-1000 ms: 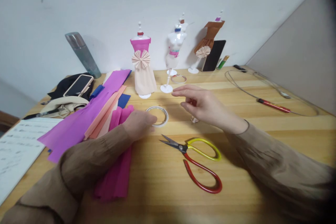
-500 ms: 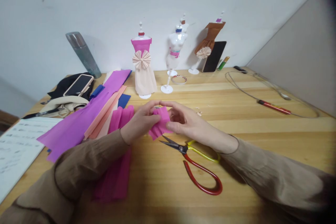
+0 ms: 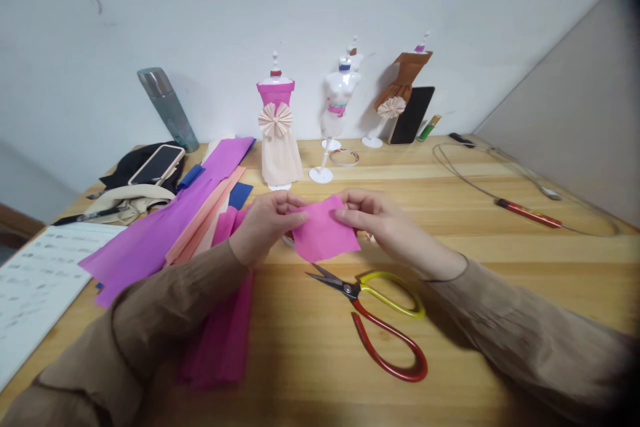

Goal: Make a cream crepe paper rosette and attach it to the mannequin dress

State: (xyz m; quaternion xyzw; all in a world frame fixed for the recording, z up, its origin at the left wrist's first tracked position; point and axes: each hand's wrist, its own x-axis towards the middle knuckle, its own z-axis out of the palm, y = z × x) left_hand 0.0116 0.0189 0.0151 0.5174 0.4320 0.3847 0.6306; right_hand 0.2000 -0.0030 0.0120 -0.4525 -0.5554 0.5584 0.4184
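A small pink paper piece (image 3: 325, 232) is stretched flat between my two hands above the table. My left hand (image 3: 267, 223) pinches its upper left corner, and my right hand (image 3: 373, 217) pinches the upper right edge. Just below lie scissors (image 3: 353, 290) with one yellow and one red handle, blades slightly apart. Folded magenta paper (image 3: 220, 340) passes under my left forearm. Behind my hands stands a small dress form (image 3: 280, 153) with a pink top, a cream bow and a cream skirt.
Purple paper (image 3: 150, 233), peach strips, a phone (image 3: 157, 165), cloth and a written sheet (image 3: 45, 280) lie left. A bottle (image 3: 170, 110) stands behind them. More dress forms (image 3: 335, 103) and a propped dark phone (image 3: 413, 115) are at the back. A cable tool (image 3: 529, 213) lies right.
The pink paper, crumpled between my fingers before, is now spread out flat. My right hand has moved slightly right and up, and the view has shifted a little.
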